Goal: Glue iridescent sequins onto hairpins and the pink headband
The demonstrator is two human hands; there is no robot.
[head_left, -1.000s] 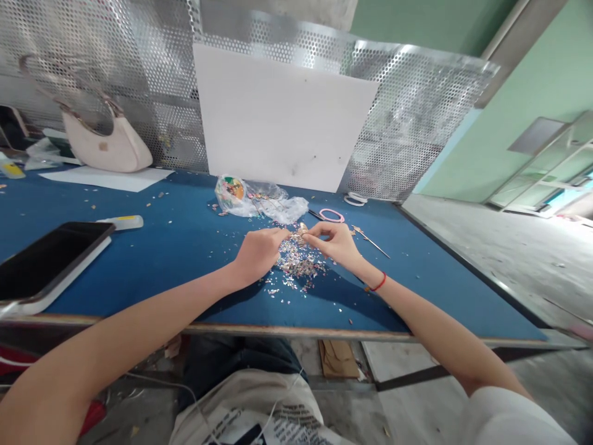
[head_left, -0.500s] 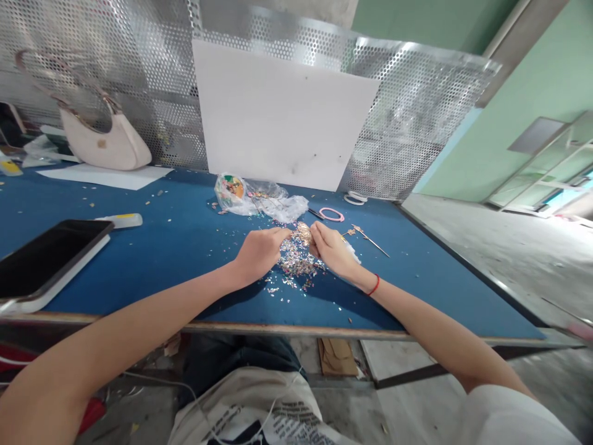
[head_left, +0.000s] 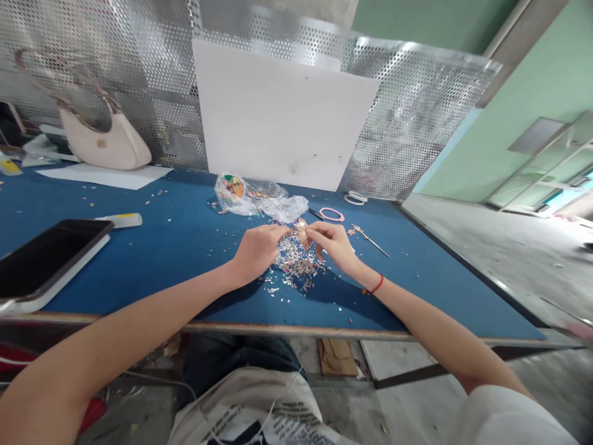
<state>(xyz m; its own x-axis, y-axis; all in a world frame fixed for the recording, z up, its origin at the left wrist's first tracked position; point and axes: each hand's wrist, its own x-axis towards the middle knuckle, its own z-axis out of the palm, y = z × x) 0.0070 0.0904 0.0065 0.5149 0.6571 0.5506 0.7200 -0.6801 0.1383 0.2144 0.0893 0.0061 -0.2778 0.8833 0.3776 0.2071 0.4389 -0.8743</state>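
Between my two hands is a small gold ornament [head_left: 300, 231], shiny and lumpy, too small to name more exactly. My left hand [head_left: 260, 250] is closed, its fingers pinched at the ornament's left side. From the right, my right hand [head_left: 337, 247] touches the ornament with thumb and forefinger, the other fingers curled loosely below. Under the hands lies a heap of multicoloured sequins [head_left: 301, 267], scattered over the blue tabletop [head_left: 194, 247].
Behind the hands sits a clear plastic bag [head_left: 291, 207] beside a round colourful container [head_left: 233, 186]. Pink-handled scissors [head_left: 332, 214] and a thin metal pointed tool [head_left: 373, 241] lie to the right. A phone [head_left: 50, 259], a glue tube [head_left: 123, 220] and a handbag [head_left: 106, 139] stand left.
My right hand has shifted and its fingers have loosened, with the lower ones lifting off the ornament. The left hand has hardly moved.
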